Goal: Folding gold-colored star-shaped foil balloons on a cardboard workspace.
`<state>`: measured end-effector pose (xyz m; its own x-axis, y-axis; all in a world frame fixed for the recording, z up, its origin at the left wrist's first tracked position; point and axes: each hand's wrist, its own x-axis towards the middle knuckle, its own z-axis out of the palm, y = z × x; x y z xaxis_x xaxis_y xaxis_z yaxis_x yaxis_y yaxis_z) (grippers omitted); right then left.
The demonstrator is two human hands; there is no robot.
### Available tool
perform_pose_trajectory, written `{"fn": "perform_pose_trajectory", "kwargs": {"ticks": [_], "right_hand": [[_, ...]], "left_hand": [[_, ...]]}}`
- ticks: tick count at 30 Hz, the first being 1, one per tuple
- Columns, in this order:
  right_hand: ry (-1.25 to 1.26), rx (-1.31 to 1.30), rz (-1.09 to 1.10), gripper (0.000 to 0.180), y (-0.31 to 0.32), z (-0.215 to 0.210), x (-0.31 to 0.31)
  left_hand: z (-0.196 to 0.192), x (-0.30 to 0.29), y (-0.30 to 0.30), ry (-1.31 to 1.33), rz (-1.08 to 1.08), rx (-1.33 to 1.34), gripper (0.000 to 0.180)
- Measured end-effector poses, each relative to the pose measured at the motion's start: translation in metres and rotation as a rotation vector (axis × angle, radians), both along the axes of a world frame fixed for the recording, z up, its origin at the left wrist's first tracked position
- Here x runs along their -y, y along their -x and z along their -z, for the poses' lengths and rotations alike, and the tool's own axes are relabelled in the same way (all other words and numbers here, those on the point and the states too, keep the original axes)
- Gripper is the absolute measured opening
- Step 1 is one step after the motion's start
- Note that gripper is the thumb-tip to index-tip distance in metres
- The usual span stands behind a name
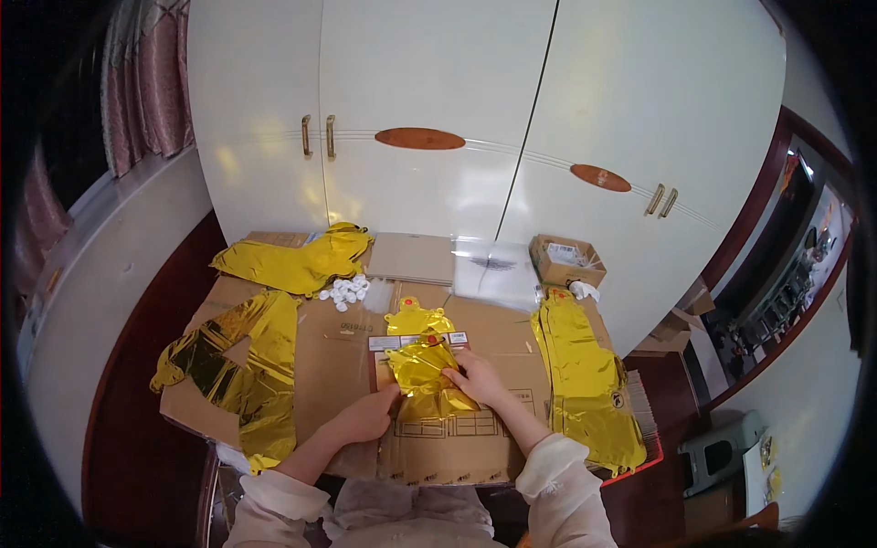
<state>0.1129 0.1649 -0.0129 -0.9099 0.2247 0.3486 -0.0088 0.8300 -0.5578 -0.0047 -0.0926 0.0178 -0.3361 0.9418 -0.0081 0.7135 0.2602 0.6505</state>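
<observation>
A crumpled gold foil balloon (422, 370) lies in the middle of a flattened cardboard sheet (347, 352), partly over a white and red printed card (384, 343). My left hand (365, 417) presses on the balloon's lower left edge. Fingers of my right hand (477, 377) pinch its right side. Both hands hold the same foil piece flat against the cardboard. Another gold foil shape (417, 320) peeks out just behind it.
Stacks of gold foil balloons lie at the left (242, 374), back left (292, 260) and right (585, 384). Small white round pieces (345, 290) sit near the back. A clear plastic bag (493, 269) and a small open carton (566, 260) stand by white cupboard doors (457, 119).
</observation>
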Motion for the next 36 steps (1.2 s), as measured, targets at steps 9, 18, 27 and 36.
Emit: {"fn": "perform_pose_trajectory", "kwargs": {"ticks": [9,18,27,36], "right_hand": [[-0.103,0.087,0.163,0.026,-0.003,-0.006,0.012],[-0.082,0.086,0.179,0.028,-0.007,-0.019,0.019],[0.073,-0.025,0.098,0.032,0.032,-0.001,-0.029],[0.006,-0.032,0.1,0.032,0.044,-0.001,-0.027]], "left_hand": [[0.003,-0.005,-0.096,-0.437,0.38,-0.601,0.042],[0.024,-0.017,-0.09,-0.091,0.149,-0.687,0.084],[0.015,-0.016,-0.086,0.065,0.167,-0.663,0.089],[0.018,-0.019,-0.078,0.022,0.213,-0.632,0.088]]}}
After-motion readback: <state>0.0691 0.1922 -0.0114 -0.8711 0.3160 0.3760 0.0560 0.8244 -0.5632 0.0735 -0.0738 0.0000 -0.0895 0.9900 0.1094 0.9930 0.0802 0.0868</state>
